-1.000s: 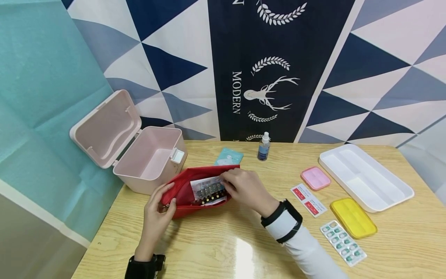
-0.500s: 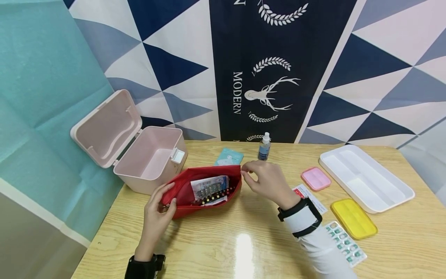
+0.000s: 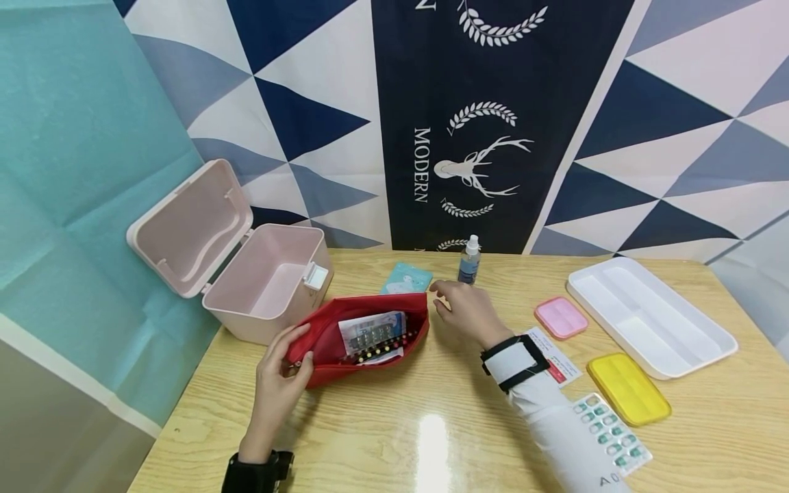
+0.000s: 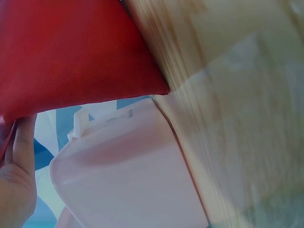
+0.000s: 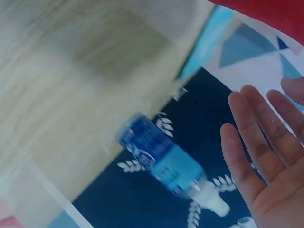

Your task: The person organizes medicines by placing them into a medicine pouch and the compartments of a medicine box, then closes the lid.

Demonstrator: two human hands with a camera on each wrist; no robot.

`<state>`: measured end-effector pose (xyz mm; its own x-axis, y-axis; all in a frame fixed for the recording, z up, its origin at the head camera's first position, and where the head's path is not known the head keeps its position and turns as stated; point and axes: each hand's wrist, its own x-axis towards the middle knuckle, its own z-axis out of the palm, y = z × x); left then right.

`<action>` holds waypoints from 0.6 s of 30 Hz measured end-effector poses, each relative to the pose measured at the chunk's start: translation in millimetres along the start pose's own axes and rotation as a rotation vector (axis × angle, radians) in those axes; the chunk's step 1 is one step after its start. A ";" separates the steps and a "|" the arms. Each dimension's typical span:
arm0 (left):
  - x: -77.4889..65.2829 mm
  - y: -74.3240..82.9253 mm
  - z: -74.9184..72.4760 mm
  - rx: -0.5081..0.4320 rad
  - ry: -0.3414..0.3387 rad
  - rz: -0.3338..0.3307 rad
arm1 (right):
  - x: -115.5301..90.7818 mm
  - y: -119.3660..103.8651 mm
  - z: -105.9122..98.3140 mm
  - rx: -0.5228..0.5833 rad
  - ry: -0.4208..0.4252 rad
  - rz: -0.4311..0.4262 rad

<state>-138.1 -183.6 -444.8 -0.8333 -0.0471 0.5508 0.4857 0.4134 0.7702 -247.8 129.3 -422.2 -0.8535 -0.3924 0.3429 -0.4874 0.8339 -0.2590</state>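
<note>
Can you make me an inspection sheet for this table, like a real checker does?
Surface: wooden table, with a bright glare patch at the near side.
Job's things: red pouch open, blister packs inside.
Clutter: pink box with lid open; teal packet behind the pouch; spray bottle upright; at right, white tray, pink case, yellow case, green-and-white capsule pack, red-and-white pack partly hidden by the sleeve.
Hands: left hand grips the pouch's left end; right hand near its right end, holding nothing.
Cables: nothing seen.
Surroundings: triangle-patterned backdrop with a deer print; teal sheet at left.
</note>
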 end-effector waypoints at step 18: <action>-0.7 -0.9 -0.1 0.001 -0.008 -0.008 | 32.1 10.6 44.2 0.032 -0.322 -0.095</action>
<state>-137.9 -184.1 -445.9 -0.8395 -0.0431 0.5416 0.4782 0.4144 0.7743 -288.5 108.4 -453.8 -0.8157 -0.5747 0.0656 -0.5691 0.7770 -0.2690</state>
